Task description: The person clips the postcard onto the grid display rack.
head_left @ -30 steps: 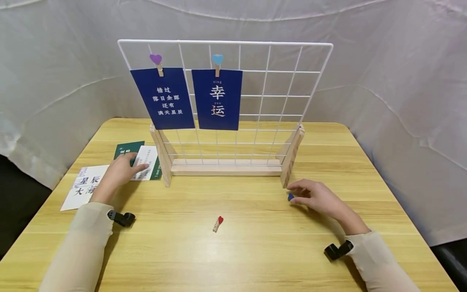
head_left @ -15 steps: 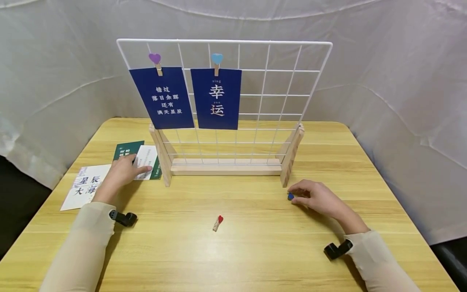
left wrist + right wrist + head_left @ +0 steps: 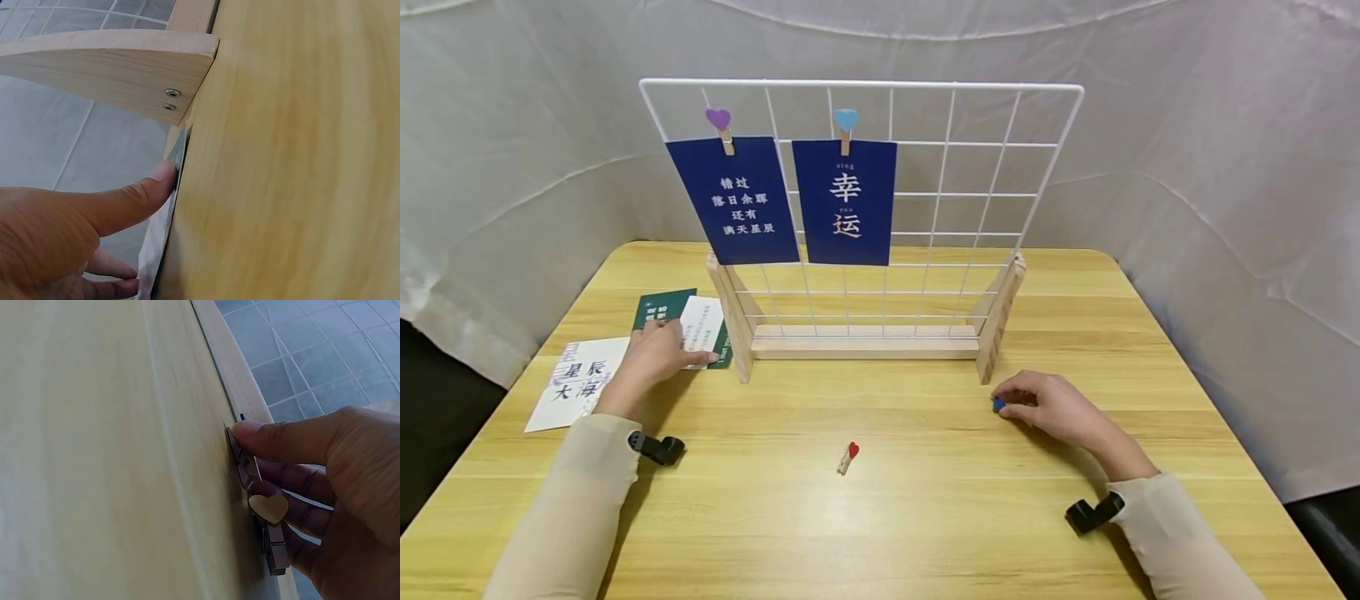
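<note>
**Two Hands, Clips and Cards Before a Wire Grid**

Nearest us lay one loose red-heart clip (image 3: 847, 457) on the wooden table (image 3: 925, 517), apart from both hands; just beyond it our right hand (image 3: 1051, 408) pinched clips against the tabletop, thumb and curled fingers closed on them; the head view showed only a blue-heart clip (image 3: 997, 404) at the fingertips, while the right wrist view showed a second, pale-heart clip (image 3: 269, 509) beside it under the same fingers; our left hand (image 3: 651, 357) rested on a white card (image 3: 703, 327), fingers laid out and released, thumb (image 3: 134, 197) pressed at the card's edge near the stand's wooden foot (image 3: 125, 78); we counted three cards on the table: that white one, a green card (image 3: 658, 307) beneath it, and a larger white card (image 3: 571, 383) nearer the left edge; farthest stood one white wire grid (image 3: 970, 183) in its wooden stand, holding two blue cards, the left blue card (image 3: 733, 200) under a purple-heart clip (image 3: 718, 122), the right blue card (image 3: 846, 202) under a light-blue-heart clip (image 3: 846, 122).
</note>
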{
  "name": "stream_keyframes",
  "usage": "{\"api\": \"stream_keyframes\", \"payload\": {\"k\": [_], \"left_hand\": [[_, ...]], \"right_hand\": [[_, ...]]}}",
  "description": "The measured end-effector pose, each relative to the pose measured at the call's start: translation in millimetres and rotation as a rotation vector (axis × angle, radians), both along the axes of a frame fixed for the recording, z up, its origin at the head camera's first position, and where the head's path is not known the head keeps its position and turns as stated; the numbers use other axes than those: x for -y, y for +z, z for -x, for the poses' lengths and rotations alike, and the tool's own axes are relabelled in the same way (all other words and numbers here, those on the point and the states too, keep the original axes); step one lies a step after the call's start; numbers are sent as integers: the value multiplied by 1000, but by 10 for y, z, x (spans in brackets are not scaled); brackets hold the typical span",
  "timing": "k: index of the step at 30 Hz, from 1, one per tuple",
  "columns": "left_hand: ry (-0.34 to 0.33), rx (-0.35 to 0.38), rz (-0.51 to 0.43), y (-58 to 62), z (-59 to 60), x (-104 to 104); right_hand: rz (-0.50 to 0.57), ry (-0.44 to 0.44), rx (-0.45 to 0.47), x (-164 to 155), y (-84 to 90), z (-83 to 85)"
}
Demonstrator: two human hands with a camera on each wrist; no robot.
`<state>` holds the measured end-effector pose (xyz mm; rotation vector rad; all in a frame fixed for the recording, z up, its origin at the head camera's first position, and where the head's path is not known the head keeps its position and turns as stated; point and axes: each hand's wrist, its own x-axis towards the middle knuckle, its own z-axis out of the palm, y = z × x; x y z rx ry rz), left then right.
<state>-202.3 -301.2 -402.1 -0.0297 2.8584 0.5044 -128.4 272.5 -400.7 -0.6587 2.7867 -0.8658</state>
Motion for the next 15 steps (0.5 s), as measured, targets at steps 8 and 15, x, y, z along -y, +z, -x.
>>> {"api": "stream_keyframes", "payload": {"k": [8,15], "left_hand": [[41,13,-43,11,-4,22],[56,9,-116,3,14,53]], "right_hand": [[-3,7,-4,-1,-15,0],[-6,6,-8,0,-19,1]]}}
